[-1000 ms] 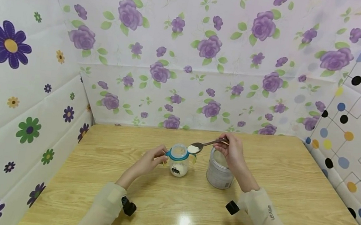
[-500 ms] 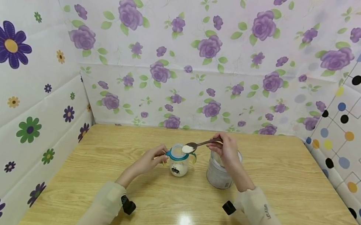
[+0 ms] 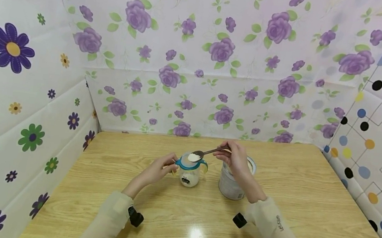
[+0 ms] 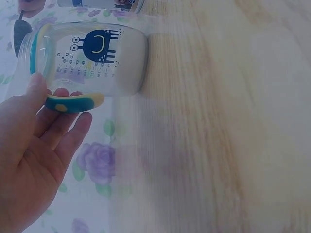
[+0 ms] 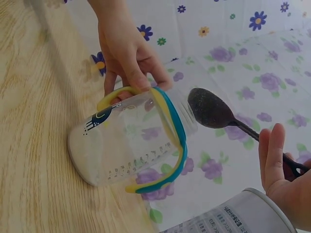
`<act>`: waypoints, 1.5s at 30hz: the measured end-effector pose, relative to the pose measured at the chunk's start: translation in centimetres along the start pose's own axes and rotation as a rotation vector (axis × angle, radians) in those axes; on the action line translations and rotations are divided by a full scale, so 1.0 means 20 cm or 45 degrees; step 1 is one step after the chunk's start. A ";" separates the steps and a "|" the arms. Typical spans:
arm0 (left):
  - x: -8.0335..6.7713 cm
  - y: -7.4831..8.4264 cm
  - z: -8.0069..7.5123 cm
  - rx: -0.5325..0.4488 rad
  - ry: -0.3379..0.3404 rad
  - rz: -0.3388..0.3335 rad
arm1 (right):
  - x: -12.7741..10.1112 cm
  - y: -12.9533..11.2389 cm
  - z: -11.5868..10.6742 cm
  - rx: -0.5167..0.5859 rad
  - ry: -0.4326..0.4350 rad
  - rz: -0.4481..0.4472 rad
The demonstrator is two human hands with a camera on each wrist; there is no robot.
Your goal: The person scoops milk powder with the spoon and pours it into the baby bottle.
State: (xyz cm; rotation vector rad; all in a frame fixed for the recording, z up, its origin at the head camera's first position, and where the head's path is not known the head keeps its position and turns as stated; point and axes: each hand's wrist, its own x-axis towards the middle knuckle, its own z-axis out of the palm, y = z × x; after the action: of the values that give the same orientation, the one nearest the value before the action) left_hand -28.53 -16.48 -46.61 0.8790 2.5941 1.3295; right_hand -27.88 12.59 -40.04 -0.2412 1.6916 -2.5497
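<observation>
A clear baby bottle (image 3: pixel 189 177) with a teal and yellow two-handled collar stands upright on the table, white powder in its bottom. My left hand (image 3: pixel 157 170) grips its left handle (image 4: pixel 73 103), thumb on the collar. My right hand (image 3: pixel 237 161) holds a dark spoon (image 3: pixel 210 151) by its handle. White powder (image 3: pixel 194 157) lies heaped in the spoon's bowl, which is over the bottle's open mouth. In the right wrist view only the dark underside of the spoon bowl (image 5: pixel 210 108) shows, close to the bottle's neck. Below my right hand is an open metal can (image 3: pixel 231 184).
The wooden table (image 3: pixel 97 198) runs back to a wall of floral cloth (image 3: pixel 199 73). Patterned cloth also hangs at the left and right sides. A black wrist camera (image 3: pixel 240 220) sits at the right cuff, another black camera (image 3: pixel 136 217) at the left.
My right hand has moved left with the spoon, bringing the powder from beside the bottle's rim to over its mouth. More of the can's opening shows. The left hand and bottle stay put.
</observation>
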 end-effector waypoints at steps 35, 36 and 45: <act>0.00 0.00 0.01 0.004 0.018 -0.008 | 0.01 0.11 0.09 -0.339 -0.221 -0.203; 0.00 0.00 0.01 0.000 0.019 -0.008 | 0.00 0.11 0.09 -0.336 -0.220 -0.196; -0.01 0.00 0.01 -0.008 0.029 -0.018 | 0.01 0.12 0.10 -0.350 -0.135 -0.193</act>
State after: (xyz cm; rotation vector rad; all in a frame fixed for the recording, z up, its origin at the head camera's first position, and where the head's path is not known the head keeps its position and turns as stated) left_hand -28.33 -16.38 -46.73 0.8482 2.6062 1.3510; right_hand -27.85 9.78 -41.36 -0.5306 2.0506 -2.3438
